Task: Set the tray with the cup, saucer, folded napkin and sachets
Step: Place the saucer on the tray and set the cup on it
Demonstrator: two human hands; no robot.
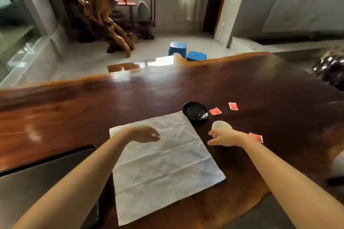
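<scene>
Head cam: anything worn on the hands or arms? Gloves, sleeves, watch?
Nothing visible. The left hand and right hand are ungloved; both forearms bare to the frame edge, no sleeves. No watch, bracelet or ring shows, though the frame is soft.

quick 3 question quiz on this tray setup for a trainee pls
1. True or false: the napkin is already folded.
2. How many red sachets lie on the table?
3. What does the saucer hold? A) the cup B) a sachet C) nothing

Key:
1. False. It lies spread flat.
2. Three.
3. C. The cup stands on the table near the right hand.
</scene>
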